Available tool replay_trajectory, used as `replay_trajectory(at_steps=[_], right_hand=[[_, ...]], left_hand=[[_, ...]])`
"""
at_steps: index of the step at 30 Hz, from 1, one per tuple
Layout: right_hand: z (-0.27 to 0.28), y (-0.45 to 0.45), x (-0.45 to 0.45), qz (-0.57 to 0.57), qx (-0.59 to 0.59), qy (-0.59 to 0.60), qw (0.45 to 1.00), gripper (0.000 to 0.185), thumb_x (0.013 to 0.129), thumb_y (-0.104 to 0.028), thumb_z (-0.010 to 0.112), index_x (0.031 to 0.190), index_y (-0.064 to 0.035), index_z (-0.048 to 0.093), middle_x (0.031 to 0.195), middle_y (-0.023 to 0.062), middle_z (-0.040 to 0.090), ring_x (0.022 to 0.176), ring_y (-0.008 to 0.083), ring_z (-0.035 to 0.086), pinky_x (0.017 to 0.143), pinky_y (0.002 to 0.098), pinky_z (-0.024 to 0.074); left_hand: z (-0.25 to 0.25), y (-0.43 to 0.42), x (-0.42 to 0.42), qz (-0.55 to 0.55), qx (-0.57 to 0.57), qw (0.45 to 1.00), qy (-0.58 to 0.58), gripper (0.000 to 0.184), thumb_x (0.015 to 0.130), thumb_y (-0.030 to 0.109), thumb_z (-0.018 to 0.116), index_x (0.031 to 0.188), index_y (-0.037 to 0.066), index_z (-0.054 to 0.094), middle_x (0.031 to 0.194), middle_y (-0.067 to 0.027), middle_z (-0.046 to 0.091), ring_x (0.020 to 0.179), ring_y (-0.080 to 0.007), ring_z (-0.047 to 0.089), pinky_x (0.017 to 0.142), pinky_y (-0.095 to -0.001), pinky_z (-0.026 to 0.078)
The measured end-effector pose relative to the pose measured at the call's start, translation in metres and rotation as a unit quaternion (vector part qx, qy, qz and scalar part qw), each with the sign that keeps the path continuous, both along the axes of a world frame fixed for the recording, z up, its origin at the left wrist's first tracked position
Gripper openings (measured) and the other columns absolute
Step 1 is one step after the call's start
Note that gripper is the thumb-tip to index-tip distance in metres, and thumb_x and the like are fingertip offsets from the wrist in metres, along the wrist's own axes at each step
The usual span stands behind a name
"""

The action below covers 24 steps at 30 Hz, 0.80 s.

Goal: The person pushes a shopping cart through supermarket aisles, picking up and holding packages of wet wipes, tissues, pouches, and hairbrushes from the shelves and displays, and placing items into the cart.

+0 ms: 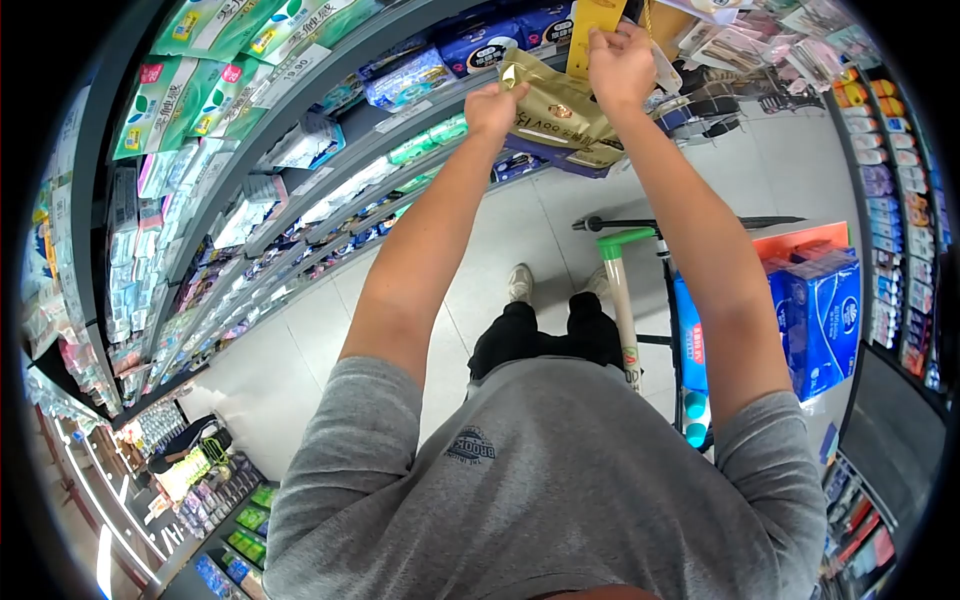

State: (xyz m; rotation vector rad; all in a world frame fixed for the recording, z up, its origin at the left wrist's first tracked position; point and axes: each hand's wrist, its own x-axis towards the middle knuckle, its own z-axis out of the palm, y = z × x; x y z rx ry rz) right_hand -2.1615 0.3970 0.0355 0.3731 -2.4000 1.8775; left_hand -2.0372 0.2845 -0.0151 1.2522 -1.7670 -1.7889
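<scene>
My left hand (493,108) is closed on the left upper corner of a shiny gold pouch (555,110) with dark printing. The pouch hangs tilted in front of the shelf, and a dark purple pack (575,160) shows under its lower edge. My right hand (622,68) is beside the pouch's upper right, its fingers closed against a flat yellow piece (597,22) that looks like a card or packet. The hand partly hides that piece. Whether the right hand also touches the pouch, I cannot tell.
Shelves (330,165) with blue and green packs run along the left. A shopping cart with a green handle (627,238) stands at my right, holding blue tissue packs (820,325). Small packets (735,50) hang at the upper right. Bottles line a rack (875,210) farther right.
</scene>
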Motion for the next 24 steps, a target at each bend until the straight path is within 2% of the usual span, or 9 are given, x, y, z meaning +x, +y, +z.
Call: replay_trajectory(at_steps=[2, 5, 8, 10, 11, 13, 20, 24], right_hand=[[-0.005, 0.0, -0.001, -0.001, -0.015, 0.017, 1.0, 0.04, 0.081, -0.025, 0.069, 0.111, -0.0002, 0.059, 0.087, 0.0088, 0.072, 0.07, 0.0182, 0.069, 0.073, 0.0313, 0.0516], [-0.004, 0.002, -0.001, -0.022, 0.053, 0.082, 0.995, 0.038, 0.08, -0.026, 0.07, 0.107, -0.0002, 0.061, 0.085, 0.0085, 0.072, 0.069, 0.0184, 0.069, 0.071, 0.032, 0.0519], [0.002, 0.005, -0.001, 0.008, 0.076, 0.048, 0.996, 0.039, 0.078, -0.029, 0.073, 0.102, -0.0003, 0.063, 0.083, 0.0073, 0.071, 0.07, 0.0145, 0.068, 0.068, 0.0289, 0.0517], [0.005, 0.009, -0.004, 0.124, 0.009, -0.05, 0.991, 0.04, 0.078, -0.033, 0.075, 0.1, -0.0011, 0.065, 0.081, 0.0064, 0.071, 0.07, 0.0111, 0.066, 0.064, 0.0256, 0.0504], [0.001, 0.009, -0.009, 0.125, 0.009, -0.05, 0.991, 0.04, 0.078, -0.033, 0.075, 0.1, -0.0011, 0.065, 0.081, 0.0064, 0.071, 0.07, 0.0111, 0.066, 0.064, 0.0256, 0.0504], [-0.008, 0.008, -0.021, 0.237, -0.047, -0.139, 0.96, 0.039, 0.081, -0.036, 0.073, 0.102, -0.0035, 0.065, 0.082, 0.0069, 0.071, 0.07, 0.0102, 0.065, 0.061, 0.0235, 0.0486], [-0.002, 0.017, -0.025, 0.284, -0.081, -0.212, 0.932, 0.039, 0.086, -0.037, 0.068, 0.102, -0.0017, 0.064, 0.086, 0.0088, 0.071, 0.072, 0.0116, 0.064, 0.067, 0.0237, 0.0487], [0.005, 0.025, -0.03, 0.301, -0.044, -0.221, 0.927, 0.043, 0.086, -0.039, 0.067, 0.102, 0.0007, 0.063, 0.09, 0.01, 0.071, 0.074, 0.0112, 0.064, 0.069, 0.0233, 0.0484]], left_hand=[[0.003, 0.001, 0.001, 0.004, 0.003, 1.0, 0.002, 0.018, 0.083, 0.014, 0.07, 0.089, -0.003, 0.069, 0.087, -0.0097, 0.069, 0.072, -0.0144, 0.062, 0.067, -0.0277, 0.048], [0.009, 0.002, 0.002, 0.008, 0.005, 1.0, 0.003, 0.018, 0.082, 0.015, 0.07, 0.087, -0.002, 0.068, 0.085, -0.0092, 0.068, 0.07, -0.014, 0.061, 0.065, -0.0277, 0.047], [0.009, 0.001, 0.003, 0.009, 0.006, 1.0, 0.001, 0.017, 0.082, 0.015, 0.071, 0.084, -0.002, 0.068, 0.083, -0.0083, 0.068, 0.067, -0.0132, 0.059, 0.063, -0.0277, 0.046], [0.007, -0.002, 0.003, 0.009, 0.007, 1.0, 0.001, 0.017, 0.082, 0.016, 0.071, 0.082, -0.001, 0.068, 0.082, -0.0077, 0.068, 0.066, -0.0129, 0.059, 0.061, -0.0277, 0.046], [0.005, -0.003, 0.004, 0.007, 0.008, 1.0, 0.004, 0.017, 0.081, 0.016, 0.072, 0.082, -0.001, 0.068, 0.082, -0.0076, 0.068, 0.066, -0.0127, 0.058, 0.06, -0.0274, 0.045], [0.007, -0.002, 0.005, 0.005, 0.008, 1.0, 0.007, 0.017, 0.081, 0.016, 0.072, 0.082, -0.001, 0.068, 0.081, -0.0075, 0.068, 0.065, -0.0125, 0.058, 0.058, -0.0271, 0.045], [0.011, 0.001, 0.008, 0.017, 0.009, 1.0, 0.015, 0.016, 0.08, 0.016, 0.073, 0.081, 0.0, 0.068, 0.078, -0.0068, 0.068, 0.062, -0.0117, 0.057, 0.054, -0.0259, 0.042], [0.013, 0.002, 0.007, 0.011, 0.011, 1.0, 0.014, 0.018, 0.08, 0.016, 0.073, 0.084, -0.001, 0.068, 0.08, -0.0068, 0.068, 0.064, -0.0124, 0.058, 0.056, -0.0266, 0.043]])
